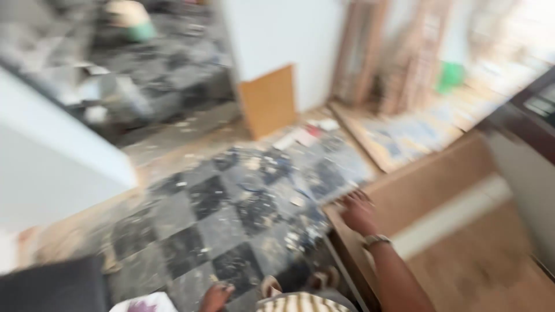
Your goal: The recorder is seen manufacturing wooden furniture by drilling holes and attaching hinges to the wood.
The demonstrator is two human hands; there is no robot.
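right hand (pixel 358 212): mine, lay flat and open on the near corner of the wooden board (pixel 439 196) at 3 o'clock, fingers spread, gripping nothing
left hand (pixel 216 297): at 6 o'clock, low edge of view, blurred; couldn't tell its grip
board: ran from 5 toward 2 o'clock, pale strip along it
floor (pixel 231 214): dark checkered tiles, littered with debris, at centre

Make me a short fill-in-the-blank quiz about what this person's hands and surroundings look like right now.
1. The right hand rests on the corner of a brown wooden ____.
2. A ____ is worn on the right wrist.
3. The floor has a dark and grey ____ pattern, littered with debris.
4. The left hand sits at the ____ edge of the picture.

Missing words: board; watch; checkered; bottom
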